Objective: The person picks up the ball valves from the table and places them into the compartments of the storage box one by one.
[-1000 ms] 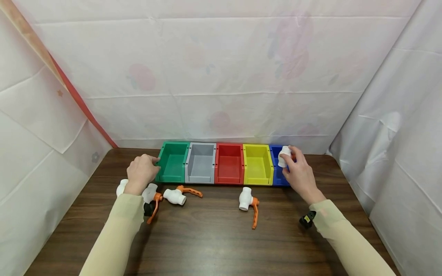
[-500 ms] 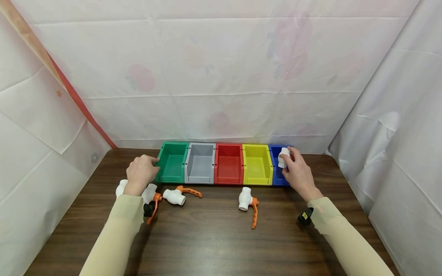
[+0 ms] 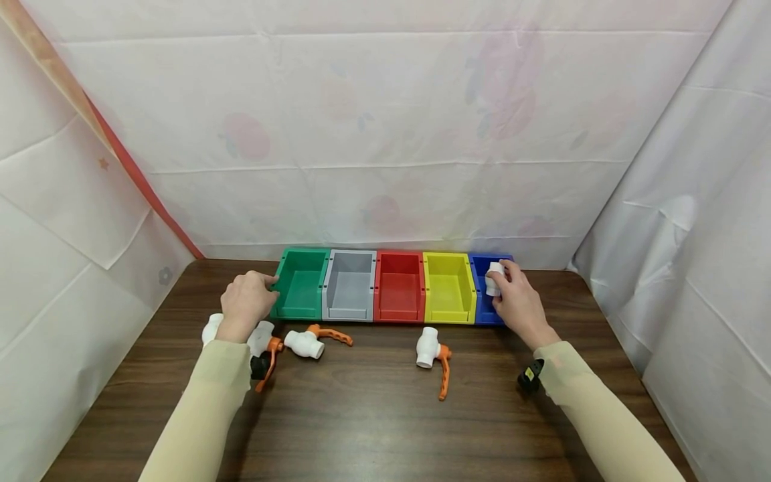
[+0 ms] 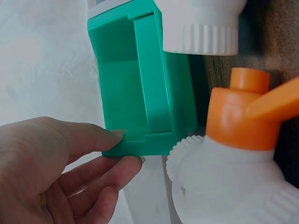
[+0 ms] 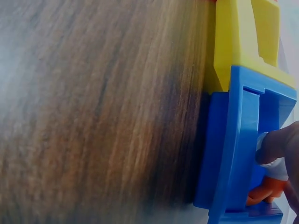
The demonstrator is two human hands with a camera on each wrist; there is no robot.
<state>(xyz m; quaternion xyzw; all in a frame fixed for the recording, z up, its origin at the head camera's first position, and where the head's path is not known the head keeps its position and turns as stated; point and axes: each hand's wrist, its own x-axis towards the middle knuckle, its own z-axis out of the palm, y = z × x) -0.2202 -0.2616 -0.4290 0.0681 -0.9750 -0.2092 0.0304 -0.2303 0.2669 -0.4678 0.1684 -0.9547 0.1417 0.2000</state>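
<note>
My left hand [image 3: 247, 302] pinches the side wall of the green bin [image 4: 154, 84], thumb on the inner side and fingers on the outer. With my right hand [image 3: 519, 298] I grip a white ball valve [image 3: 494, 278] inside the blue bin [image 5: 233, 158]. Its orange handle [image 5: 267, 189] shows in the right wrist view, lying within that bin; part of the valve is hidden by my fingers. Beside and under my left wrist lie a white valve [image 3: 211, 327], partly covered, and a greyish-looking one [image 3: 261, 339] with an orange handle.
Grey [image 3: 351, 284], red [image 3: 400, 286] and yellow [image 3: 449, 286] bins stand in a row between green and blue. In front of them lie two more white ball valves, one left [image 3: 304, 344] and one right [image 3: 427, 347]. A white curtain [image 3: 385, 134] hangs behind the table.
My right hand has moved slightly down and toward me, lowering the ball valve into the blue bin. My left hand stays at the green bin.
</note>
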